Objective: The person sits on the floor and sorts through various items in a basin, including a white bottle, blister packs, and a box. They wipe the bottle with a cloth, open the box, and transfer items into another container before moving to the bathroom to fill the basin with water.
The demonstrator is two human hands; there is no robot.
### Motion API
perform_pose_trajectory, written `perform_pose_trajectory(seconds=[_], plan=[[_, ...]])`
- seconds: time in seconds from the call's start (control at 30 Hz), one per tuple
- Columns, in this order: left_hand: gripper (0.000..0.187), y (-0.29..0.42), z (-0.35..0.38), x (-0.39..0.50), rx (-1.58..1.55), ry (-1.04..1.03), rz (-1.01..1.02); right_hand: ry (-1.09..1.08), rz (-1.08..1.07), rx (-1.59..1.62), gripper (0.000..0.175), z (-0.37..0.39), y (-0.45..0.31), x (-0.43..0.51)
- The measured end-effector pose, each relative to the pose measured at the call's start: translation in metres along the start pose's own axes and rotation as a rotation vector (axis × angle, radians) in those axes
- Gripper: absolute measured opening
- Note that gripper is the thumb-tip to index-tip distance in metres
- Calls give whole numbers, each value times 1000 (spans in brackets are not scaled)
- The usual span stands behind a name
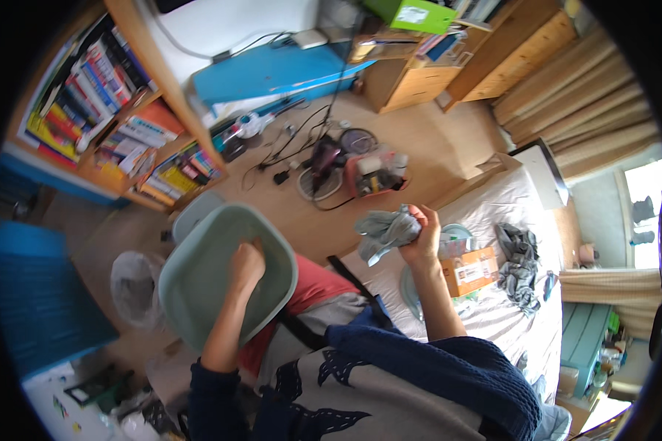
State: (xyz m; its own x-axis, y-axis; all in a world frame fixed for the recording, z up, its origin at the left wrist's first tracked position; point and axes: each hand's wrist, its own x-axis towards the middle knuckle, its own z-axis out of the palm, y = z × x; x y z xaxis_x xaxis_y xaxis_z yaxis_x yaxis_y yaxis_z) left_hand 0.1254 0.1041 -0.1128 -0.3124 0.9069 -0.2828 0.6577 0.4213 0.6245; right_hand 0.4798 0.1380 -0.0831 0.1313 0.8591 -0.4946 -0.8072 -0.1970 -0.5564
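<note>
A grey-green plastic basin (198, 292) is tilted with its hollow facing me, beside my red-clothed leg. Inside it, my left hand (248, 265) is curled near the inner wall; whether its fingers grip anything is hidden. My right hand (423, 234) is raised above the edge of the bed, closed around a crumpled grey-blue cloth (389, 229). Folds of that cloth hang out to the left of the fingers. Below the right hand, on the bed's pale sheet (521, 195), stands an orange cardboard box (470, 271) with a label.
Dark grey clothes (518, 267) lie crumpled on the bed. A lined waste bin (138, 289) stands left of the basin. On the floor ahead are a filled pink basket (376, 175) and tangled black cables (287, 149). A bookshelf (160, 105) rises at left.
</note>
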Motion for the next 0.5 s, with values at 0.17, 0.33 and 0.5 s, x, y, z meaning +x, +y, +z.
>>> perform_pose_trajectory(seconds=[0.17, 0.33, 0.5], plan=[[35, -3, -1, -2, -21, -78, -55, -82, 90, -34, 30, -2, 8, -3], [30, -7, 9, 2, -62, -69, -66, -22, 34, -53, 29, 12, 5, -2], [29, -14, 26, 12, -60, -50, -47, -52, 76, -44, 30, 10, 5, -1]])
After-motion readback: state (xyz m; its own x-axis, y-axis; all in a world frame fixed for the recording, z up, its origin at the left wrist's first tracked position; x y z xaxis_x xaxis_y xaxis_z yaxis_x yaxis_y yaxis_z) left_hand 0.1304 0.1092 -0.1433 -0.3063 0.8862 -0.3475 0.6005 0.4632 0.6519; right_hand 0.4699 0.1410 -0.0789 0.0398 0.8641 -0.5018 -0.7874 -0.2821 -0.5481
